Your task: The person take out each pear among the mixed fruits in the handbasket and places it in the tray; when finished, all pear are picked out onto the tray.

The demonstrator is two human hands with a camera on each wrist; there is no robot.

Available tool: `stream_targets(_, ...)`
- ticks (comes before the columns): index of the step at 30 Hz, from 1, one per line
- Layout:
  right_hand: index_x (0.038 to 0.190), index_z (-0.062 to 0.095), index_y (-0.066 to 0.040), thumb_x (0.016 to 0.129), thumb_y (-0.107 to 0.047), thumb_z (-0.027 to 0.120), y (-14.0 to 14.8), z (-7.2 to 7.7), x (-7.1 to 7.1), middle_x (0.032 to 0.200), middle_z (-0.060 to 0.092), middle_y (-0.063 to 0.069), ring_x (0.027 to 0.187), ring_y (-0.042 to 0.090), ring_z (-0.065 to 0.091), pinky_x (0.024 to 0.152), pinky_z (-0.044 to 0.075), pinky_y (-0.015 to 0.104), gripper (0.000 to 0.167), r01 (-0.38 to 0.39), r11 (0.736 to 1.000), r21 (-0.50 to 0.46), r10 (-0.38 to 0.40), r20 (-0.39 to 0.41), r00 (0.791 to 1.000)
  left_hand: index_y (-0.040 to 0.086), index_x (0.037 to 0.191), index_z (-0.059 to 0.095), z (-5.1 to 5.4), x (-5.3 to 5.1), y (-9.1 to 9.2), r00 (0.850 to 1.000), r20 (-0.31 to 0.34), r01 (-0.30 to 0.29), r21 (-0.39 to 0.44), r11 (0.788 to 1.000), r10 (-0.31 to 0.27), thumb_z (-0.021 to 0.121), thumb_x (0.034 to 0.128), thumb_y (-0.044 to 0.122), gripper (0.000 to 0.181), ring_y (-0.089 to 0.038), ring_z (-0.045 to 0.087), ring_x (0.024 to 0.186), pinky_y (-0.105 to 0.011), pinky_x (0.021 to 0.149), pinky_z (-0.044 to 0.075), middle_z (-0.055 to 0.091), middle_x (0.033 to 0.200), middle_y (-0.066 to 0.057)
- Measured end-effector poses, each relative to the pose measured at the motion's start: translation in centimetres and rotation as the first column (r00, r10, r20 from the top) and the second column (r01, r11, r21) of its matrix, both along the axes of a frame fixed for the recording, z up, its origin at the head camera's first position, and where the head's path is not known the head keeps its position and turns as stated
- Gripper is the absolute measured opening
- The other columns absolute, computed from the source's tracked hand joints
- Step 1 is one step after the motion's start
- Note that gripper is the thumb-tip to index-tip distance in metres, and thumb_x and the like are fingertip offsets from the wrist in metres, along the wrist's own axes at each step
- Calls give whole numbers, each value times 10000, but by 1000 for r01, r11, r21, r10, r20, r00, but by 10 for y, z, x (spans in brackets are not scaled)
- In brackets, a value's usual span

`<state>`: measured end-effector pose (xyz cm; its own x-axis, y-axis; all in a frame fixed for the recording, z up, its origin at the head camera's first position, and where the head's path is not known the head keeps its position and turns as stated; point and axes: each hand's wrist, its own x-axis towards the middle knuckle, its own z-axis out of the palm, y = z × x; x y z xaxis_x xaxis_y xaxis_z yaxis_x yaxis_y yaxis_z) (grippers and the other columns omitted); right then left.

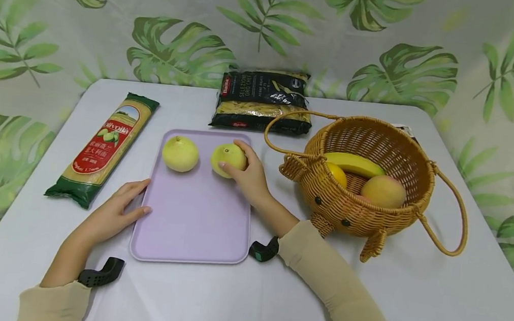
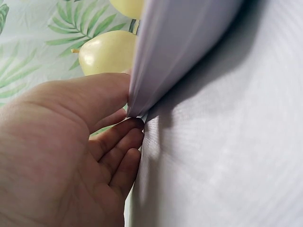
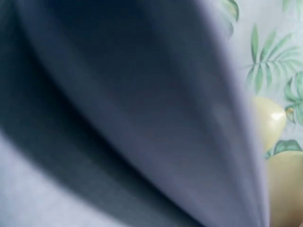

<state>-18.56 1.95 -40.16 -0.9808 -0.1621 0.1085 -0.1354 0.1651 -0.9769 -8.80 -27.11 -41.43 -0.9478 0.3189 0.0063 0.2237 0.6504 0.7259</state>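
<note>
A lilac tray (image 1: pixel 191 226) lies on the white table. On its far left part sits a pale yellow, round pear (image 1: pixel 180 154). My right hand (image 1: pixel 253 178) grips a second pale yellow pear (image 1: pixel 226 158) at the tray's far right part, thumb on the near side and fingers on the far side. Whether this pear touches the tray I cannot tell. At the tray's left rim my left hand (image 1: pixel 117 209) holds the edge, its thumb over the rim and its other fingers (image 2: pixel 125 163) low against the outside. The right wrist view shows mostly blurred tray edge; the right hand is hidden there.
To the right stands a wicker basket (image 1: pixel 371 221) with a banana (image 1: pixel 353 163), a yellow fruit (image 1: pixel 337 175) and a peach (image 1: pixel 385 191) in it. A spaghetti pack (image 1: pixel 106 147) lies left of the tray; a penne pack (image 1: pixel 264 100) lies behind it.
</note>
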Motion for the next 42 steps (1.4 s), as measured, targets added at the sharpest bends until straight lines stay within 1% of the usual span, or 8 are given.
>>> stream_targets(11, 1299, 460, -152, 798, -253, 693, 3, -7, -7, 1247, 412, 75, 1053, 182, 427, 879, 395, 315, 561, -8, 987, 158, 25, -109, 994, 32, 1416, 239, 0, -1, 0, 1000, 17, -4, 4, 1000, 4, 585, 884, 221, 662, -410, 226, 1258, -592, 975, 199, 307, 1330, -215)
stream_targets(15, 1348, 409, -111, 832, -199, 656, 4, -5, -8, 1325, 398, 92, 1142, 195, 413, 935, 377, 288, 579, -79, 989, 129, 96, -130, 987, 35, 1417, 236, 0, -1, 0, 1000, 26, -7, 3, 1000, 7, 581, 887, 227, 661, -410, 219, 1262, -591, 978, 195, 301, 1334, -215)
stream_targets(24, 1379, 313, -12, 869, -75, 585, 5, 16, 4, 1397, 266, 199, 1264, 285, 290, 1002, 311, 327, 582, -149, 987, 52, 155, -132, 979, 38, 1417, 238, 1, -2, 0, 1000, 24, -5, 0, 1000, 5, 576, 890, 234, 657, -406, 220, 1263, -590, 978, 195, 296, 1342, -215)
stream_targets(32, 1380, 299, -133, 889, -258, 563, 17, 21, 26, 1473, 75, 115, 1327, 248, 123, 1030, 185, 488, 571, -111, 972, 209, 149, -175, 973, 40, 1426, 203, 1, -3, 1, 1000, 4, 0, -20, 1000, 0, 567, 895, 246, 676, -416, 246, 1247, -594, 965, 217, 304, 1336, -229)
stream_targets(35, 1387, 282, -136, 903, -257, 539, 30, 37, 51, 1480, 52, 60, 1334, 211, 97, 1029, 194, 489, 561, -183, 950, 254, 246, -242, 938, 84, 1446, 132, 2, -3, 3, 1000, -1, -11, -37, 999, 11, 570, 892, 255, 726, -424, 274, 1229, -597, 951, 241, 286, 1342, -238)
stream_targets(38, 1382, 287, -127, 920, -327, 492, 52, 53, 78, 1484, 43, 57, 1334, 210, 99, 1010, 240, 500, 543, -218, 902, 374, 352, -341, 872, 101, 1449, 115, 8, -1, 6, 999, -49, -27, -63, 998, 23, 577, 888, 238, 739, -441, 271, 1219, -610, 940, 240, 261, 1349, -251)
stream_targets(40, 1371, 303, -109, 927, -387, 448, 70, 62, 93, 1479, 56, 92, 1333, 248, 106, 1008, 243, 502, 544, -197, 868, 455, 411, -437, 800, 85, 1441, 159, 14, 0, 10, 993, -113, -30, -100, 995, 19, 582, 884, 214, 711, -443, 256, 1224, -606, 947, 231, 247, 1365, -249)
stream_targets(42, 1356, 330, -87, 930, -425, 414, 88, 73, 104, 1463, 100, 153, 1321, 300, 130, 1015, 229, 504, 550, -127, 847, 516, 447, -563, 695, 72, 1426, 220, 23, 3, 15, 978, -208, -42, -160, 986, 8, 600, 870, 188, 684, -434, 253, 1229, -587, 962, 228, 258, 1378, -229)
